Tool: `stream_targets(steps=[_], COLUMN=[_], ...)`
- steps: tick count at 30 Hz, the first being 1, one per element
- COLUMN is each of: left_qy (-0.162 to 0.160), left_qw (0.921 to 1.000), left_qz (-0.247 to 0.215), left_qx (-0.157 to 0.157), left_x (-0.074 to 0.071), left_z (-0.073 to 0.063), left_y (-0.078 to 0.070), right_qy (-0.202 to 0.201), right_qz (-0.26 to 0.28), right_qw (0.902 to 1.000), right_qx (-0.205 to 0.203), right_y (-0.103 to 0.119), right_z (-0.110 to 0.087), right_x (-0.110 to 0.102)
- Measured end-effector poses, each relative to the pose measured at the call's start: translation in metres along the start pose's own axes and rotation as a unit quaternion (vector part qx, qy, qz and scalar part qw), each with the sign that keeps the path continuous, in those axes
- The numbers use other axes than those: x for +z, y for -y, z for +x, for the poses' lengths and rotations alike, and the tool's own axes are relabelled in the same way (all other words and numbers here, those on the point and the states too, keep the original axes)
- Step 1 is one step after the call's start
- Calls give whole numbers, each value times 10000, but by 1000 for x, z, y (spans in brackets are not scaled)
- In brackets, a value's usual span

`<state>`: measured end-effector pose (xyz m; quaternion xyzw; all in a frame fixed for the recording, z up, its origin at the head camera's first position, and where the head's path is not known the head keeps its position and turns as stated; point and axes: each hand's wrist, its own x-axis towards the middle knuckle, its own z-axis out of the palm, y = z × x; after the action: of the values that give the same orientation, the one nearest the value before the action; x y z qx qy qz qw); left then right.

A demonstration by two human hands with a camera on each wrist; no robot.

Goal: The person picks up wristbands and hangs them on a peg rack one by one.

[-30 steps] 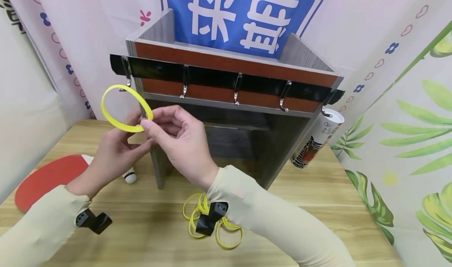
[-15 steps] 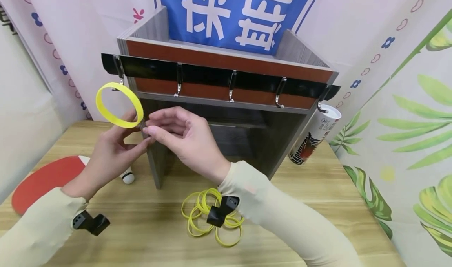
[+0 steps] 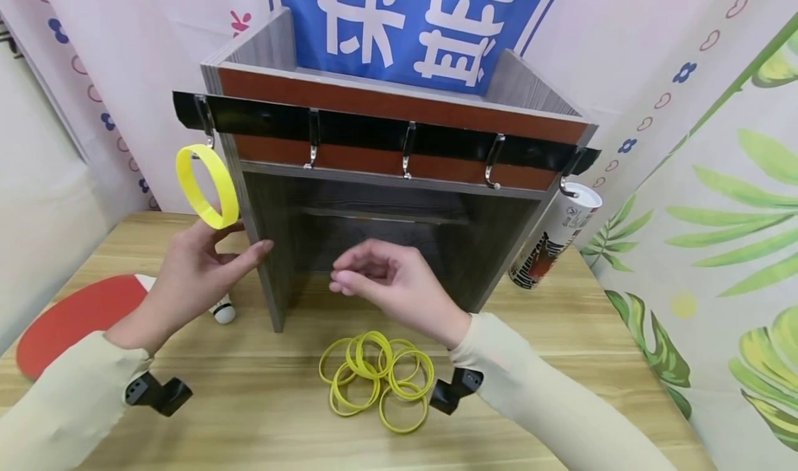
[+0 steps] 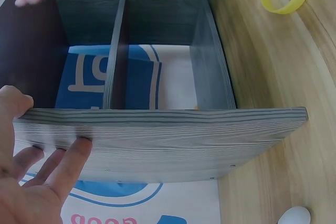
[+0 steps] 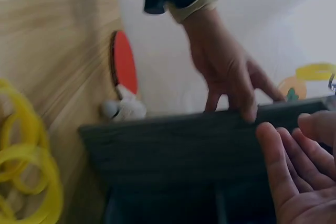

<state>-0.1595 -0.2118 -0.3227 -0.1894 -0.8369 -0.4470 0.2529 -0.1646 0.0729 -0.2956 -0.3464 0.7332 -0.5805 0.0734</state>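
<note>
A yellow ring hangs from the leftmost hook of the black hook rail. My left hand steadies the grey shelf unit, gripping its left side panel, with the thumb at the front edge and the fingers along the outer face. My right hand is in front of the shelf opening, its fingers loosely curled and nothing in them. Below it, several yellow rings lie in an overlapping cluster on the wooden table.
A red table tennis bat and a shuttlecock lie left of the shelf. At the right stands a white shuttlecock tube. Several more hooks line the rail. Printed curtains hang behind the table.
My right hand has let go of the ring and moved right and down, away from the hook. The ring now hangs by itself, turned more edge-on. My left hand stays on the panel.
</note>
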Motion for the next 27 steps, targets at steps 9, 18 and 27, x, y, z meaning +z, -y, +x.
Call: stream_targets(steps=[9, 18, 27], left_qy=[-117, 20, -62], left_qw=[9999, 10000, 9997], left_qz=[-65, -79, 80], left_qx=[78, 39, 236], left_x=[-1, 0, -1], left_z=[-2, 0, 1], left_y=[1, -3, -4], right_qy=[440, 1284, 1702], right_qz=[-1327, -2523, -2903], right_qw=[9888, 9570, 9380], right_qx=[521, 632, 831], right_y=[-40, -82, -104], right_z=[-35, -63, -75], right_x=[-19, -40, -51])
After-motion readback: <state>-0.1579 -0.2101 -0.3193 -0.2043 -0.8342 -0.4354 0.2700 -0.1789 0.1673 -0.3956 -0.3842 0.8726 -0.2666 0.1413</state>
